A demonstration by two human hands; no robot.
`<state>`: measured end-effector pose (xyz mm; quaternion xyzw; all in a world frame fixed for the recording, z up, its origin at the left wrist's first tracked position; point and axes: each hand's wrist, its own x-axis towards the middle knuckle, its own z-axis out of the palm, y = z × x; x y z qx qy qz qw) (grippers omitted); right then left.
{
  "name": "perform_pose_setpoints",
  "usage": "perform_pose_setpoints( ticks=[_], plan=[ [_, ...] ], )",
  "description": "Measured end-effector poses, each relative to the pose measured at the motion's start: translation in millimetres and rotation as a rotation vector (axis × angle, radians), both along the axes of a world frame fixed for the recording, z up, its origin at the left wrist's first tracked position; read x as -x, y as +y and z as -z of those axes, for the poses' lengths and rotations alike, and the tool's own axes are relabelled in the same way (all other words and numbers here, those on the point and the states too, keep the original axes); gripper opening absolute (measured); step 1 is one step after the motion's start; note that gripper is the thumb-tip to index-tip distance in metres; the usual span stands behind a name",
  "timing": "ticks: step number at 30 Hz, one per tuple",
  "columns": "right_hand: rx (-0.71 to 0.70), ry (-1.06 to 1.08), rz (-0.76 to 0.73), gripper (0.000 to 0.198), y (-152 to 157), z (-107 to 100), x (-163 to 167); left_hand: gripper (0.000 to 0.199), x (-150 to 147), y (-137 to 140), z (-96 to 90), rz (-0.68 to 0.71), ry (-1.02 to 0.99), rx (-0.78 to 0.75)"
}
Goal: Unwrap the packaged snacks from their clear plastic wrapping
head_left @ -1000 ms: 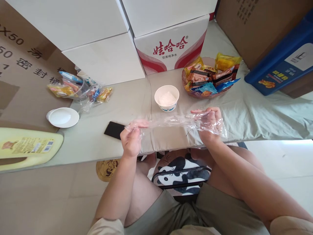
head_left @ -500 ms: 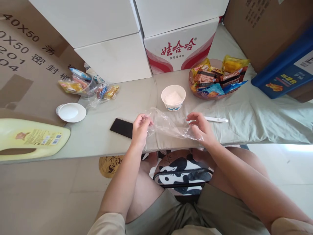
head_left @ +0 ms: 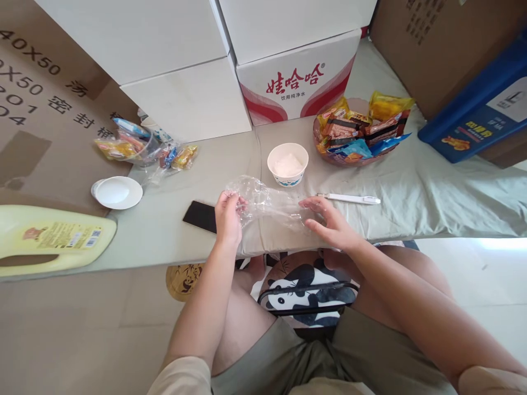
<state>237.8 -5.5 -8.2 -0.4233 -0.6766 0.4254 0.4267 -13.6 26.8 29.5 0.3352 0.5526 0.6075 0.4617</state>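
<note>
A clear plastic bag (head_left: 269,204) stretches crumpled between my hands above the front of the covered table. My left hand (head_left: 229,216) is closed, its thumb and fingers pinching the bag's left end. At the bag's right end is my right hand (head_left: 329,220), thumb and fingers apart; it is at or just against the thin film. Just behind the bag stands a white paper bowl (head_left: 288,176) with a blue pattern, holding something white. Partly behind my left hand lies a black phone (head_left: 200,216). A white pen-like utility knife (head_left: 354,198) lies beyond my right hand.
A bowl of wrapped snacks (head_left: 358,156) stands at the back right, near a blue container (head_left: 469,118). At left are a white bowl (head_left: 123,195), a cup of snacks (head_left: 144,153) and a yellow jug (head_left: 61,233). White boxes (head_left: 189,104) line the back.
My right hand has spread its fingers and moved slightly left along the bag. The bag's right end is no longer pinched, while my left hand keeps its hold.
</note>
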Motion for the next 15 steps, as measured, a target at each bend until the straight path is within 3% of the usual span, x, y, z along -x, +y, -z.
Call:
perform_pose_setpoints(
  ticks=[2,5,10,15],
  plan=[
    [0.031,0.004,0.086,0.02,1,-2,3,0.025,-1,-1,0.9,0.054,0.027,-0.026],
    [0.083,0.085,0.222,0.025,5,-6,4,0.029,0,-3,-0.2,0.111,0.057,-0.061],
    [0.332,0.356,0.331,0.032,9,-12,2,0.034,3,-5,-8.2,0.145,0.037,0.073],
    [0.348,0.275,0.348,0.028,10,-14,2,0.029,5,-4,-9.7,0.214,0.093,0.168]
  ],
)
